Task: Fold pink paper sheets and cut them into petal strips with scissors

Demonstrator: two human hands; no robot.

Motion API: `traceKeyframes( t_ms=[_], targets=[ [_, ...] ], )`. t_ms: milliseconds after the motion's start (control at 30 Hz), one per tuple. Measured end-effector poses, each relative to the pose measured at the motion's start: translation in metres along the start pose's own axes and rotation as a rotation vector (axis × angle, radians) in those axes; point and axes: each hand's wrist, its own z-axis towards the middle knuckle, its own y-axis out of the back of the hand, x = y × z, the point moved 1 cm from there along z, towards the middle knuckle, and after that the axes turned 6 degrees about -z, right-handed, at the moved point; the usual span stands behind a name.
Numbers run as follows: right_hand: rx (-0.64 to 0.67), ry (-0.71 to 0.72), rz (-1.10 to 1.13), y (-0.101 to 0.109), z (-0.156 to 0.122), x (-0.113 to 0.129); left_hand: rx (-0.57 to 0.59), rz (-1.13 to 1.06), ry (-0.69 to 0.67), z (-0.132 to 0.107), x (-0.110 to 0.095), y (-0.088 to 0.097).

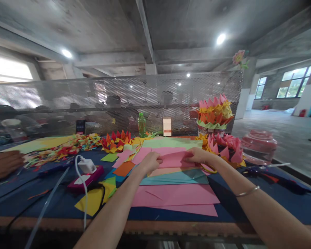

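Note:
A sheet of pink paper lies on the stacked sheets in front of me. My left hand pinches its left side with curled fingers. At its right side my right hand grips it, thumb and fingers closed on the edge. Beneath and nearer to me are blue sheets, then larger pink sheets. A pale green sheet lies behind. Beside my left hand is an orange paper square. Near my right wrist the yellow handle of a tool, perhaps scissors, partly shows.
Left of me are a purple power strip with a white charger, cables and yellow paper. Folded-paper crowns stand at the back right. A pink-tinted jar and a glue gun sit right. Another person's hand is far left.

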Motion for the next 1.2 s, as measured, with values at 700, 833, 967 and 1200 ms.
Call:
traceKeyframes(
  t_ms=[700,833,967,1200],
  targets=[
    [0.023,-0.109,-0.088,0.001,0.000,0.012,0.030,-0.059,0.035,0.001,0.000,-0.001],
    [0.014,-0.146,-0.135,0.000,-0.001,0.014,0.023,-0.053,0.025,0.003,0.002,-0.001],
    [0.015,-0.166,-0.166,0.000,-0.003,0.018,-0.001,-0.011,0.041,0.005,0.007,0.001],
    [-0.002,-0.211,-0.239,0.001,-0.005,0.028,-0.050,-0.022,0.175,-0.001,0.013,0.016]
  ],
)
